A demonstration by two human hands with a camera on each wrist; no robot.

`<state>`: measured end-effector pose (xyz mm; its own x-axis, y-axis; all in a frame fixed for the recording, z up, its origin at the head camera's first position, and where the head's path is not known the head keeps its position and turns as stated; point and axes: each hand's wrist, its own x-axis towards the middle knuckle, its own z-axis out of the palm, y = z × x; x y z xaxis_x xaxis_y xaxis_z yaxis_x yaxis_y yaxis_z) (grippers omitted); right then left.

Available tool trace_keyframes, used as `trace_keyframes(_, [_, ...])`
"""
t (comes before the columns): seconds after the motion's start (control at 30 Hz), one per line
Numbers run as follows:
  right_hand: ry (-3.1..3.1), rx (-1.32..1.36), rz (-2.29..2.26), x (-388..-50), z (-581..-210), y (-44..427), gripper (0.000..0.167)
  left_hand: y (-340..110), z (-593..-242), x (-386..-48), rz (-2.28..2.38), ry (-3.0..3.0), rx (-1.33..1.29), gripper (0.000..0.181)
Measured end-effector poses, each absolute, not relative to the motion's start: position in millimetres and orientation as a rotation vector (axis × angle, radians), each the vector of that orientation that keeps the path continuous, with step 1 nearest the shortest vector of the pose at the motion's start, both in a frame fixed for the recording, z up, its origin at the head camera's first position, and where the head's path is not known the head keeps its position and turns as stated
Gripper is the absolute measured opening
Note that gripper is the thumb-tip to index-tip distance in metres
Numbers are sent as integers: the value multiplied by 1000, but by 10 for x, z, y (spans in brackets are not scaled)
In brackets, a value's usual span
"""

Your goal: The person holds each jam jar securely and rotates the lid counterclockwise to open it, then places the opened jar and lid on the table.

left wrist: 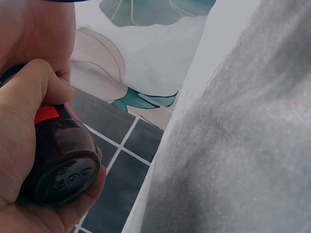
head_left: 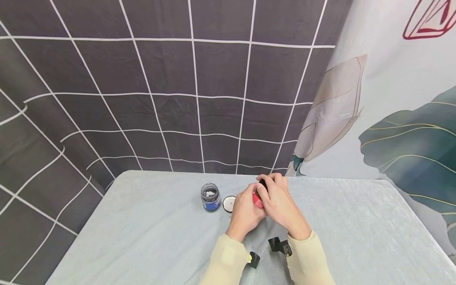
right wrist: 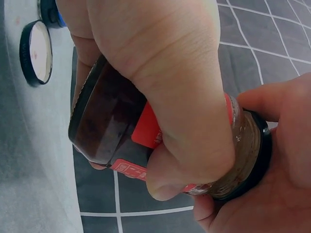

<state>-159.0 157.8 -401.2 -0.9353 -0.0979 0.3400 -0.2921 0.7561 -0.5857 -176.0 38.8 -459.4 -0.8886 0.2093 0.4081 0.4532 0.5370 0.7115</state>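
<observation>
My left hand (head_left: 246, 211) wraps round the body of a glass jar (right wrist: 109, 116) with a red label and dark contents. In the left wrist view the jar's embossed base (left wrist: 70, 180) faces the camera, so it is held tilted. My right hand (head_left: 282, 204) grips the jar's black lid (right wrist: 266, 148), which sits on the jar's neck. Left of the hands, an uncapped glass jar (head_left: 211, 204) with a blue label stands upright on the table, something white visible inside it. Between that jar and my left hand lies a loose lid (head_left: 228, 204), its white inside facing up.
A pale grey cloth covers the table (head_left: 149, 229). Behind it hangs a dark curtain (head_left: 171, 71) with a white grid, and a leaf-patterned curtain (head_left: 384, 91) is at the right. Black wrist-camera parts (head_left: 279, 245) stick out beside the sleeves.
</observation>
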Motion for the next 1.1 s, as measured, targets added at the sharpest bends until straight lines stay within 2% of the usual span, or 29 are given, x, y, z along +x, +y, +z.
trace_keyframes(1.1, [-2686,308,958,-1589,-3993,1594,34,388,-4598,-1757,-1282,-2513,-554,56])
